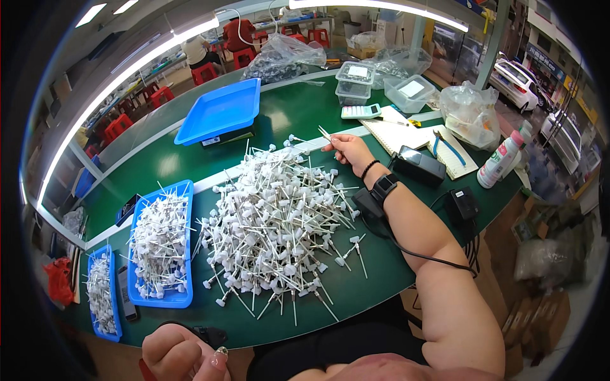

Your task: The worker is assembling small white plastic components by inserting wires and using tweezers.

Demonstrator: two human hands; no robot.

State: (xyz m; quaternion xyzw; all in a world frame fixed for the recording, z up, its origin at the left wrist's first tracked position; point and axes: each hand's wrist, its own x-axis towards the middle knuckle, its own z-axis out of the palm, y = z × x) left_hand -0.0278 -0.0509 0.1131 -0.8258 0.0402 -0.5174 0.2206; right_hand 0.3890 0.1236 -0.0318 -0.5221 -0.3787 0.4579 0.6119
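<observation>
A large heap of small white plastic-headed parts with thin metal stems (273, 222) lies on the green table. Beyond its far right side, my right hand (348, 149) is closed round a pair of pointed metal tweezers (325, 133), tips toward the heap. My left hand (181, 357) is curled closed at the near edge, low in the picture. A bit of red (147, 371) shows beside its fingers; what it holds, if anything, is hidden. Left of the heap, a blue tray (190, 254) and a smaller blue tray (116, 305) hold more of the same parts.
An empty blue tray (219, 114) stands at the back. Clear plastic boxes (354, 82), a calculator (359, 112), an open notebook (397, 136), blue-handled pliers (436, 145), a black device (419, 166) and a bottle (499, 160) stand to the right. A dark cable (419, 255) crosses by my right arm.
</observation>
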